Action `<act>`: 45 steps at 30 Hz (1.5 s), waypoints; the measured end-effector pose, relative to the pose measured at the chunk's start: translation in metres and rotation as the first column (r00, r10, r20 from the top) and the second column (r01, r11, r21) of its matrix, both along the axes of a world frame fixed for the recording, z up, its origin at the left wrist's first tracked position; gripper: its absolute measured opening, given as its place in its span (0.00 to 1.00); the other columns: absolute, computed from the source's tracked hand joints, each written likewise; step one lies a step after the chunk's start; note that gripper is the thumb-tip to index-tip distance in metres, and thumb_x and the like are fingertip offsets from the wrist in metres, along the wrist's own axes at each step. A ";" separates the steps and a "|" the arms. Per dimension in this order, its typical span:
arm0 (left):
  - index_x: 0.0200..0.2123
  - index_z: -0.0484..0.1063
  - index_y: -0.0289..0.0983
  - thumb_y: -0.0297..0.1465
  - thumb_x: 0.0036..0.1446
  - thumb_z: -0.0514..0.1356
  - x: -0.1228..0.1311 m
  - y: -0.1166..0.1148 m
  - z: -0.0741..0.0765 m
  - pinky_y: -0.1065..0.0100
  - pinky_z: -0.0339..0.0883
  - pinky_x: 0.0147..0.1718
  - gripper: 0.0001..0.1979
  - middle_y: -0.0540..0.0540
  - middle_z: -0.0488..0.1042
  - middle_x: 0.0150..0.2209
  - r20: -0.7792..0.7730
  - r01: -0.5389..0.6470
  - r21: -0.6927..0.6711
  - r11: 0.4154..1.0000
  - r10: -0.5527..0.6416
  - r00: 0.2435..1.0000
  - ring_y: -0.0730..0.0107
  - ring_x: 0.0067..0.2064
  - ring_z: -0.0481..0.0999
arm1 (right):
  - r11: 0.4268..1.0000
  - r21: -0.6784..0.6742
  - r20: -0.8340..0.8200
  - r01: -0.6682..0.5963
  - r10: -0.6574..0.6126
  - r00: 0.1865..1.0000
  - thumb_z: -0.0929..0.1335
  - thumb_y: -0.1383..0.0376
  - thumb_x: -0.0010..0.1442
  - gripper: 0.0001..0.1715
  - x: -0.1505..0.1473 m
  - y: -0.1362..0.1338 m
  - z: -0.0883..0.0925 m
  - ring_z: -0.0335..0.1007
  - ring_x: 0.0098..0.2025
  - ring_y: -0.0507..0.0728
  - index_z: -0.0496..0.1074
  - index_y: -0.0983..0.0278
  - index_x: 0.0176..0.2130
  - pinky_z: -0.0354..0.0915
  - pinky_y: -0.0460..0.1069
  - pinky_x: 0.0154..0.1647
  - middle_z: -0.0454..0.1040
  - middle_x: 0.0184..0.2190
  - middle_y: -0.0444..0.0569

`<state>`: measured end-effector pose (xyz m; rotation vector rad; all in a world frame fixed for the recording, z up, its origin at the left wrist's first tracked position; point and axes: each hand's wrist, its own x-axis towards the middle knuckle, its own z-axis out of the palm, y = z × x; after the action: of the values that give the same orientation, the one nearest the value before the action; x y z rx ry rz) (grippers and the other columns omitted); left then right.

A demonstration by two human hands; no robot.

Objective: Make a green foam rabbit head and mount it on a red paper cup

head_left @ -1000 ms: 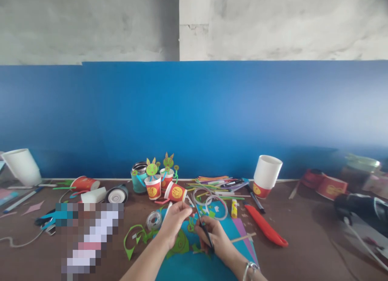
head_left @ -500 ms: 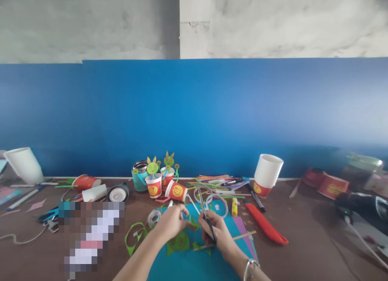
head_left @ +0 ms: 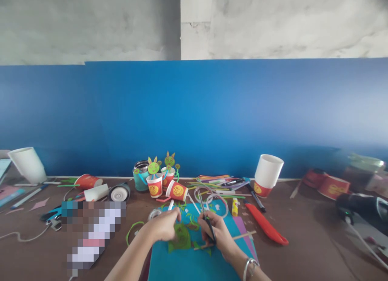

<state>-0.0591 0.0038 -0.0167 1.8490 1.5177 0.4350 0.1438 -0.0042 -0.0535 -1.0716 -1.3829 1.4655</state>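
My right hand [head_left: 217,229] grips a pair of scissors [head_left: 207,223] with dark handles, their blades pointing away from me. My left hand [head_left: 166,227] is at the left edge of a green paper piece [head_left: 181,236] with drawn lines on it. Its fingers look closed on that edge, though the fingertips are partly blurred. Just beyond, a smaller green cutout [head_left: 193,224] lies on the blue sheet [head_left: 182,265]. Near my right wrist a thin wooden stick [head_left: 244,235] lies across the sheet.
Paper cups with green rabbit figures [head_left: 154,185] stand near the wall, beside a tipped cup [head_left: 177,191]. Farther right are pipe cleaners [head_left: 212,178], a glue stick [head_left: 235,207], stacked white cups [head_left: 268,170] and a red pouch [head_left: 266,225]. A tape roll [head_left: 154,214] sits behind my left hand.
My left hand has moved left and down from the small cutout to the larger green paper piece, whose far edge has risen slightly. My right hand stays with the scissors.
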 end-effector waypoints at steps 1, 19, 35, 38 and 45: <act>0.29 0.68 0.43 0.22 0.28 0.63 0.001 0.002 0.000 0.66 0.59 0.30 0.19 0.54 0.65 0.23 0.055 -0.015 -0.003 1.000 0.015 0.998 0.63 0.28 0.69 | 1.000 -0.009 0.000 -0.004 0.004 1.000 0.69 0.49 0.48 0.22 0.000 0.001 -0.001 0.55 0.12 0.46 0.65 0.65 0.28 0.52 0.41 0.12 0.64 0.11 0.37; 0.24 0.69 0.33 0.35 0.38 0.67 0.040 0.011 -0.016 0.72 0.55 0.26 0.13 0.53 0.66 0.21 0.738 -0.139 -0.099 0.985 0.167 0.654 0.73 0.26 0.64 | 0.981 0.044 -0.061 0.189 -0.186 0.981 0.70 0.54 0.46 0.18 0.002 -0.001 0.007 0.51 0.11 0.46 0.62 0.63 0.23 0.49 0.42 0.13 0.60 0.09 0.36; 0.29 0.66 0.37 0.42 0.45 0.63 0.079 -0.009 -0.025 0.74 0.56 0.16 0.15 0.55 0.64 0.20 0.913 -0.254 -0.244 0.936 0.310 0.264 0.77 0.17 0.63 | 0.994 0.109 -0.032 -0.005 0.008 0.999 0.72 0.54 0.46 0.19 -0.004 -0.002 0.006 0.62 0.22 0.51 0.66 0.65 0.27 0.60 0.44 0.23 0.68 0.20 0.41; 0.30 0.67 0.37 0.39 0.47 0.63 0.082 -0.012 -0.025 0.72 0.58 0.15 0.13 0.55 0.65 0.20 0.929 -0.215 -0.232 0.949 0.282 0.238 0.75 0.16 0.65 | 0.995 0.097 -0.016 0.009 -0.007 1.000 0.71 0.54 0.46 0.19 -0.004 -0.002 0.004 0.61 0.20 0.49 0.65 0.65 0.26 0.57 0.43 0.19 0.66 0.17 0.40; 0.29 0.68 0.35 0.37 0.46 0.64 0.083 -0.012 -0.024 0.72 0.59 0.14 0.13 0.53 0.67 0.19 0.935 -0.177 -0.235 0.956 0.272 0.227 0.73 0.16 0.67 | 0.996 0.086 -0.034 -0.005 0.008 0.999 0.72 0.56 0.46 0.18 -0.003 -0.002 0.004 0.60 0.19 0.48 0.66 0.66 0.27 0.57 0.42 0.19 0.66 0.16 0.40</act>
<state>0.0235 -0.0084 -0.0404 0.8217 0.8157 1.3498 0.1412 -0.0061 -0.0500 -0.9843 -1.4135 1.4099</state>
